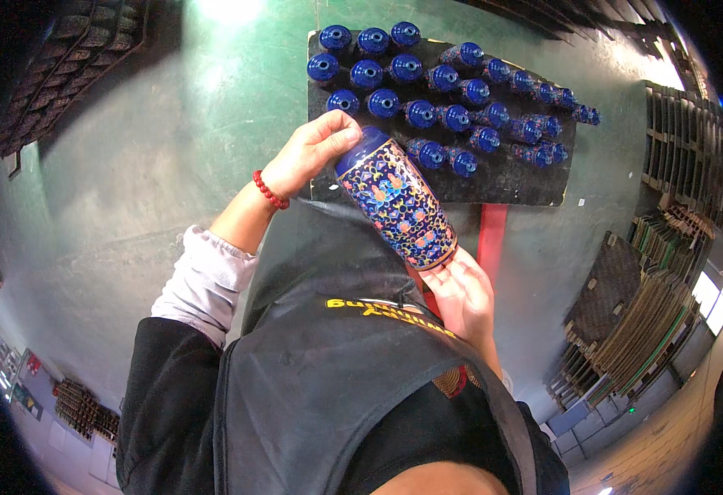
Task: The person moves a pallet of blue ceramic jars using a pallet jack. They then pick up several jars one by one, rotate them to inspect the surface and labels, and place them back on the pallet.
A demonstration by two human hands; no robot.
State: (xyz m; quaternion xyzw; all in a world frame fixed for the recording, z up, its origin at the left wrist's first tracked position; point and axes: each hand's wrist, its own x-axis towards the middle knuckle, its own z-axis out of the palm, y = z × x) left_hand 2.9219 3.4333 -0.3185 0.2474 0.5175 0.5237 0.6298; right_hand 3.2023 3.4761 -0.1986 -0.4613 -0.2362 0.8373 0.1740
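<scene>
A blue vase (403, 202) with a dense floral pattern in orange, yellow and pink lies tilted between my hands, over the near edge of the board. Its plain blue shoulder points to the upper left, where my left hand (316, 153) is closed with thumb and fingertips pinched at the top end. That hand partly hides the mouth, and whether something small is in the pinch does not show. At the lower right end my right hand (466, 297) supports the base, fingers under it and palm turned up. A red bead bracelet (270, 190) circles my left wrist.
A dark board (510, 191) ahead carries several rows of upright blue vases (383, 103) with small holes on top. A red leg (492, 239) shows below it. Stacked panels (642, 330) stand at right; dark racks (68, 66) fill the far left.
</scene>
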